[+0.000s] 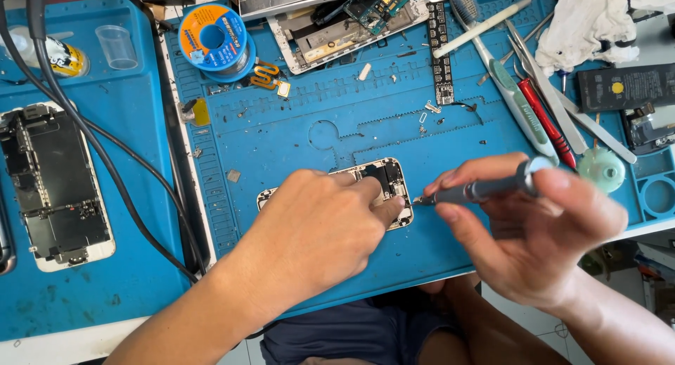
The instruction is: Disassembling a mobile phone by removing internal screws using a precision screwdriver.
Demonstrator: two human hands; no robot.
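My bench fills nearly the whole frame, covered by two blue work mats: a large one (295, 126) with moulded ridges and small trays across the centre and right, and a plainer, scuffed one (84, 280) along the left. A dark gap (184, 217) runs between them from top to bottom. The white edge of the table (63, 340) shows at the lower left and again at the right. Below it, in the lower right corner, I see pale floor tiles (534, 323). Bright, even daylight falls over everything, with soft shadows.
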